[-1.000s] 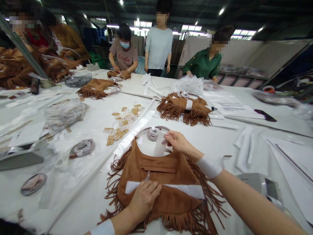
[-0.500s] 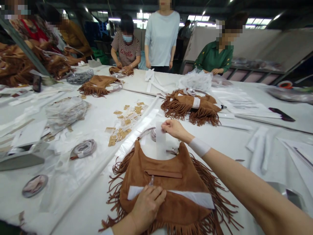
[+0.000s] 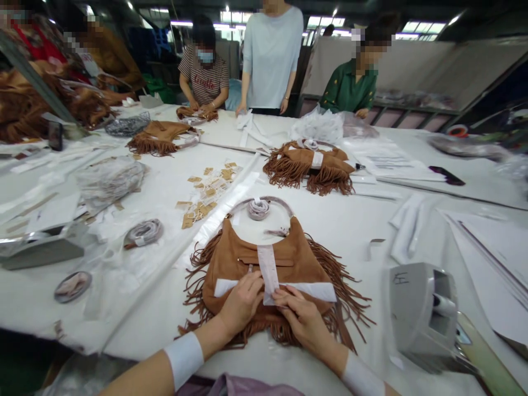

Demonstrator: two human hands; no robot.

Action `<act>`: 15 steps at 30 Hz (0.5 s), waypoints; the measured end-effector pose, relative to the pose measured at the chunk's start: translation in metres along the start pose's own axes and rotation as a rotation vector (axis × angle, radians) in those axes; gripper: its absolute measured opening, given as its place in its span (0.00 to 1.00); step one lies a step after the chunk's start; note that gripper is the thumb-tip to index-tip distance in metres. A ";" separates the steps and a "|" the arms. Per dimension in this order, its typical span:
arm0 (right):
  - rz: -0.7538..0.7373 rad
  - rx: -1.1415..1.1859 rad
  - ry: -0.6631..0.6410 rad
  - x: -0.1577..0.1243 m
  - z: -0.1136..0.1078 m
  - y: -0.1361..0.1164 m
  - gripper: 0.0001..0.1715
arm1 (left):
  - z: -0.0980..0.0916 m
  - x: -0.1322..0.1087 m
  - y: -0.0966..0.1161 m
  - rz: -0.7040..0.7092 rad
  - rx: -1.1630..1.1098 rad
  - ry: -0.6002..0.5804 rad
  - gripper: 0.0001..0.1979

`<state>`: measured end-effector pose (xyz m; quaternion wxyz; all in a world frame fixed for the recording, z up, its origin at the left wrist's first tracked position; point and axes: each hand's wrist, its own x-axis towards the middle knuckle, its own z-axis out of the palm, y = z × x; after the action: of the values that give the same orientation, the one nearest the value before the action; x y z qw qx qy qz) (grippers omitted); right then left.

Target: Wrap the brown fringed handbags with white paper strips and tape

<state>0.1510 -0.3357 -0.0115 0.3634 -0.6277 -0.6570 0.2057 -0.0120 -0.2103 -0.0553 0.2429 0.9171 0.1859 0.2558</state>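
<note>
A brown suede handbag (image 3: 231, 253) with long fringe lies flat in front of me, its handle pointing away. A white paper band (image 3: 317, 290) runs across its lower part. Over its middle a pale translucent strip (image 3: 268, 264) lies lengthwise, crossing the band. My left hand (image 3: 243, 302) rests on the bag with bent fingers together, close against the strip's left edge. My right hand (image 3: 303, 319) has its fingertips closed at the strip's lower end. A wrapped coil (image 3: 258, 209) sits inside the handle loop (image 3: 270, 198).
A grey tape dispenser (image 3: 412, 308) stands at the right, with a phone-like device (image 3: 487, 352) beside it. Tan tags (image 3: 202, 206), another fringed bag (image 3: 309, 165) and plastic wrapping (image 3: 111, 179) lie farther off. Several people work around the table (image 3: 363, 220).
My right hand has come down from above the bag's opening to its lower front. The translucent strip, held upright before, now lies over the bag. My left hand stays on the bag.
</note>
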 end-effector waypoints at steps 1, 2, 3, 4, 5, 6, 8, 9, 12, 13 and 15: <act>-0.006 -0.010 0.011 -0.001 0.003 0.004 0.11 | 0.000 0.000 0.000 -0.012 -0.009 0.039 0.18; -0.015 -0.021 0.016 -0.002 0.006 0.006 0.11 | -0.001 -0.001 -0.001 -0.006 -0.003 0.060 0.21; -0.030 -0.036 0.012 -0.004 0.008 0.008 0.11 | -0.003 -0.001 -0.001 0.025 0.021 0.058 0.24; -0.047 -0.054 0.001 -0.005 0.010 0.009 0.12 | -0.005 -0.002 0.000 0.078 0.059 0.028 0.27; -0.070 -0.075 -0.010 -0.007 0.011 0.010 0.13 | -0.007 -0.004 0.001 0.144 0.101 -0.029 0.28; -0.099 -0.101 -0.025 -0.010 0.011 0.011 0.14 | -0.010 -0.006 0.003 0.209 0.137 -0.103 0.29; -0.182 -0.170 -0.045 -0.014 0.010 0.010 0.17 | -0.015 -0.011 0.006 0.299 0.173 -0.251 0.29; -0.229 -0.213 -0.057 -0.015 0.010 0.009 0.17 | -0.017 -0.014 0.008 0.314 0.172 -0.305 0.29; -0.303 -0.312 -0.089 -0.012 0.006 0.002 0.15 | -0.020 -0.022 0.013 0.300 0.156 -0.366 0.30; -0.263 -0.335 -0.072 -0.007 0.005 0.000 0.13 | -0.020 -0.023 0.014 0.294 0.160 -0.365 0.29; -0.126 -0.378 0.012 0.004 0.003 -0.003 0.19 | -0.019 -0.024 0.015 0.292 0.180 -0.348 0.26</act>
<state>0.1470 -0.3312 -0.0102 0.2552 -0.6435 -0.7198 0.0515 -0.0386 -0.2271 -0.0415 0.1490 0.9824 0.0287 0.1088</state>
